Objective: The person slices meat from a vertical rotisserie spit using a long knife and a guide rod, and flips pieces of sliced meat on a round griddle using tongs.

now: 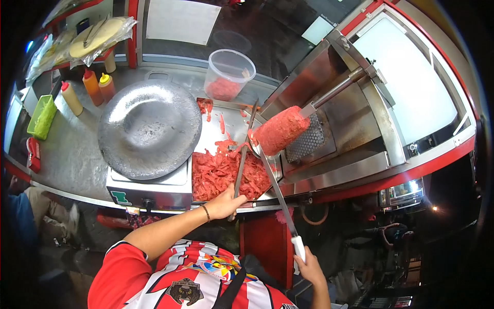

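Note:
My left hand (226, 202), with a dark band at the wrist, is closed around a long thin metal tool (241, 172). The tool reaches over a metal tray (218, 110) of red meat strips (216, 177); its exact kind is unclear. In my right hand (311, 268) is a long knife (279, 193), gripped by its white handle. The blade slants up to the near end of a red meat stack (280, 131), which is on a metal spit (337, 90). Blade and tool come close together by that end; whether the blade touches the meat is unclear.
Left of the tray, a round domed griddle (149, 131) rests on a metal base. A clear bucket (230, 74) holding red meat stands behind. Sauce bottles (92, 87), a green container (42, 117) and wrapped tortillas (100, 38) are at left. A metal roaster (355, 118) surrounds the spit.

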A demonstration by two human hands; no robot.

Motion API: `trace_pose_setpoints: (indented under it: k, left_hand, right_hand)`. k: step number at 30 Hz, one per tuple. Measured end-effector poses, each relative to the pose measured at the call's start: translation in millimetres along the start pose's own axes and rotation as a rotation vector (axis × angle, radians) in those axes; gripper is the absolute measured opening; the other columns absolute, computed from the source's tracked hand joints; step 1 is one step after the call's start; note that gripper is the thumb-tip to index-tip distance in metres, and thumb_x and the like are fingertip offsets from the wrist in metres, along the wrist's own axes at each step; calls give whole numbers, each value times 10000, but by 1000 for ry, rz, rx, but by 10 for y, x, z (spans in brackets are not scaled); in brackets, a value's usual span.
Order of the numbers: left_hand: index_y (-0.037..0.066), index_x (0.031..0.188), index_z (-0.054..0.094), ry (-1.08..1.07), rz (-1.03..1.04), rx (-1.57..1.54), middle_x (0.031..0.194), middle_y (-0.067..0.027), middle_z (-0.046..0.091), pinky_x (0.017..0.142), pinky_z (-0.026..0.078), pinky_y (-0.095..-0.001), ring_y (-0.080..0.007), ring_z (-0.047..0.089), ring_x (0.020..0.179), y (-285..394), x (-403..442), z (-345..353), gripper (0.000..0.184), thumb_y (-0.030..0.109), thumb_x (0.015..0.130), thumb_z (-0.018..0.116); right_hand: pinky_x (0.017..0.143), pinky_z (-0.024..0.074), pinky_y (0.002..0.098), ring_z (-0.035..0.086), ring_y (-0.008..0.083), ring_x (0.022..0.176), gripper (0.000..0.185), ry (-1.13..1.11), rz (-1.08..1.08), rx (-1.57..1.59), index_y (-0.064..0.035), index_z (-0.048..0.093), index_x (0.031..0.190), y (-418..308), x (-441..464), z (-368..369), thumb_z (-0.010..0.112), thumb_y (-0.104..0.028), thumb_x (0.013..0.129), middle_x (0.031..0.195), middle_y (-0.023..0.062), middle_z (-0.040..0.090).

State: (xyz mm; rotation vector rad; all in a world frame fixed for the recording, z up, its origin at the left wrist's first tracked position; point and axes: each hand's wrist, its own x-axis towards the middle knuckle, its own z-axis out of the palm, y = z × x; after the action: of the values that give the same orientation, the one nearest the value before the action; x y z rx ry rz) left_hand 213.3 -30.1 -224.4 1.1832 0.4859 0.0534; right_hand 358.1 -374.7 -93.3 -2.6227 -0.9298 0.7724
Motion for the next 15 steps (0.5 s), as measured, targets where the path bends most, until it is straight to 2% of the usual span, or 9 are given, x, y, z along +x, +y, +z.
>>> trace_pose_setpoints:
  k: [2,8,9,10,12,13,15]
  left_hand:
    - [32,1131,335,28,42,0,630,-52,518,451,504,-336,-183,576,493,14,-17,12,361,281,978,546]
    - [44,1089,349,-28,42,8,612,-51,509,453,494,-342,-183,562,493,-24,-106,-83,291,247,991,534]
    - [64,1038,336,-49,17,14,608,-54,507,460,490,-344,-185,557,490,-13,-225,-118,266,234,996,537]
    - [5,1129,356,-91,38,31,616,-75,531,475,492,-348,-196,579,497,-113,-313,-183,396,313,984,559]
    - [20,1125,349,-139,2,17,628,-71,528,464,490,-349,-186,575,492,-251,-519,-214,390,293,987,592]
    - [25,1134,336,-138,-17,-61,654,-71,528,455,487,-338,-177,572,493,-333,-579,-189,415,268,974,632]
    - [50,1098,323,-98,-23,-44,654,-60,509,456,481,-332,-175,554,484,-325,-567,-81,355,209,980,617]
  right_hand:
    - [704,504,506,647,513,904,279,-8,15,-14,-4,518,1086,22,-68,-89,641,-221,962,869,314,659]
    - [678,501,473,634,521,855,280,-9,-17,78,-2,533,1065,-50,144,81,648,-234,958,841,316,638]
    - [628,498,423,684,423,738,254,18,-82,53,4,560,1046,49,66,47,658,-211,951,770,253,646]
    - [612,493,401,683,361,704,241,15,-51,106,5,568,1040,109,-1,-6,658,-200,949,749,219,646]
    - [579,484,357,680,238,637,215,14,19,222,6,584,1027,165,-86,-74,657,-178,945,707,151,645]
    - [543,458,305,617,114,602,182,40,20,256,1,593,1001,85,-36,-57,655,-158,941,673,71,622]
    - [500,432,304,550,102,555,143,139,-99,329,-24,580,1011,-231,235,118,630,-150,968,648,29,564]
